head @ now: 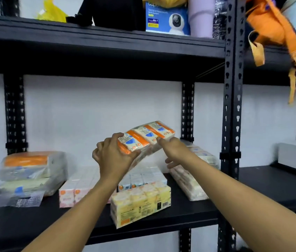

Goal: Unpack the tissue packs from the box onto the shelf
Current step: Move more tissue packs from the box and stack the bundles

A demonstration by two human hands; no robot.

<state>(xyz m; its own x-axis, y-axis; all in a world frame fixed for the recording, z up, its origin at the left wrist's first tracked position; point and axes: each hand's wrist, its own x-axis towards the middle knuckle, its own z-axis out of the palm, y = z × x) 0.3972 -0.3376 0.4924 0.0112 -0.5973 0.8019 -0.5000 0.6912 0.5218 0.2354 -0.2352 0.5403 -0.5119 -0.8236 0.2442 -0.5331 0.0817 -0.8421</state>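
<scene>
White wall and black slotted-steel racking frame the scene as a person stocks the middle shelf (189, 213) with tissue packs. Both hands are raised above the shelf's centre: the left hand (113, 155) grips the near end of an orange-and-white tissue pack (146, 138), fingers curled round it, while the right hand (172, 148) steadies its underside, thumb on the side face; whether those fingers curl round the pack is hidden. The pack is held in the air, tilted, its far end higher and pointing toward the back right corner. Below it lie a pale yellow pack (141, 204) jutting over the front edge, a pink-printed pack (74, 188) beside it, a blue-and-white pack (143, 178) behind, and another pack (189, 184) toward the right edge. Bagged tissue bundles (32, 168) are stacked near the left edge. The source box is out of view. Risk appears to lie in the crowded centre: set down carelessly, the held pack could nudge the overhanging yellow pack off the front edge, or slide off an uneven stack, its slick wrapping offering little friction.
</scene>
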